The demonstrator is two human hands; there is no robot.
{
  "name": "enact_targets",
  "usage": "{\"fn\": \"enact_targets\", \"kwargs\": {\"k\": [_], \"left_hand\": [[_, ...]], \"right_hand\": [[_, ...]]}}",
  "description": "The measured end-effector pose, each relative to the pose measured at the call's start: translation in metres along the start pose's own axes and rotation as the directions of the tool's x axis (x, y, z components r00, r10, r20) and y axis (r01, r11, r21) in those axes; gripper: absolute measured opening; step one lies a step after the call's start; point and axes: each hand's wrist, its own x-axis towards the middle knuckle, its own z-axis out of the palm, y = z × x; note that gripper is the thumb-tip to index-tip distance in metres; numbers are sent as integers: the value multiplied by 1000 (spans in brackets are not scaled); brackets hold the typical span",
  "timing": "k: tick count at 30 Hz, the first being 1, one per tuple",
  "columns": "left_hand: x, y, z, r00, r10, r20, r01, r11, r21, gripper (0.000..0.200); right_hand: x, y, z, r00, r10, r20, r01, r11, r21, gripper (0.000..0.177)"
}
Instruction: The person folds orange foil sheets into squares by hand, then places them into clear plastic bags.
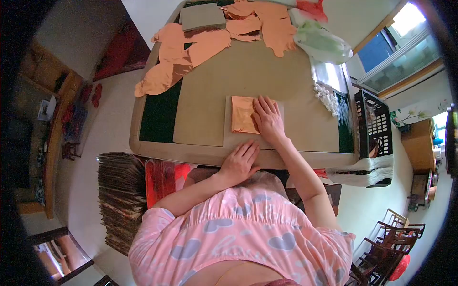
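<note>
A shiny copper-coloured square lies on a grey sheet near the table's front edge. My right hand rests flat on the square's right side, fingers stretched forward and covering part of it. Just below, my left hand lies palm down with its fingers spread over the sheet's lower edge and the table rim. It holds nothing. Under both lies a large brown board.
Copper-coloured pieces and a grey stack lie at the table's back. Plastic bags and white strands are at the right. A black crate stands beside the table; a dark layered stack stands lower left.
</note>
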Motion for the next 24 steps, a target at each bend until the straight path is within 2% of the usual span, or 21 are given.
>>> {"fn": "enact_targets", "kwargs": {"k": [2, 5, 8, 11, 14, 18, 19, 24], "left_hand": [[1, -1, 0, 1000, -9, -26, 8, 999, -37, 60], [12, -17, -12, 994, -100, 44, 110, 898, -426, 52], [43, -49, -30, 960, -260, -99, 177, 844, -507, 47], [73, -94, -9, 945, -203, -257, 190, 979, -74, 51], [72, -97, -18, 956, -293, 10, 288, 945, 152, 58], [66, -101, -11, 951, -307, 44, 298, 944, 144, 63], [68, -101, -14, 950, -308, 57, 296, 941, 161, 64], [68, -101, -18, 948, -306, 87, 281, 934, 222, 65]], "right_hand": [[0, 0, 0, 1000, -7, -9, 7, 1000, -19, 46], [1, -1, -1, 1000, 4, -14, -4, 1000, -20, 46], [1, -1, 0, 1000, -1, 3, 1, 999, -53, 46], [-3, 5, 10, 1000, -14, 14, 15, 998, -64, 46], [-2, 6, -2, 997, 31, 77, -27, 999, -46, 47], [-7, 4, -33, 985, 93, 143, -83, 994, -77, 48], [-10, 14, -21, 983, 137, 125, -134, 991, -29, 48], [-11, 20, -22, 976, 141, 164, -140, 990, -17, 50]]}}
